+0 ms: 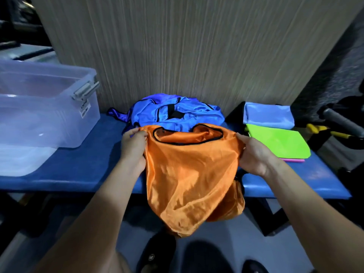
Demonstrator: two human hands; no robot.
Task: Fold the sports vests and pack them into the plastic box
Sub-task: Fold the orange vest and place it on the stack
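Orange vest [189, 174], pinched at its shoulders by left hand [134, 148] and right hand [254, 154], hangs over the near edge of the desk [82, 166]; slippery fabric may slide floorward, far from the plastic box [45, 107] at left.

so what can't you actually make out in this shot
Head view only:
- Box contents: the cloudy walls blur them and the left edge cuts the box off.
- Label on the box: too small to read.
- Blue pile: bunched, so the number of vests is unclear.
- Pink item: only an edge shows under the green vest.
- Orange vest: hides the fingers of the left hand and right hand behind it.
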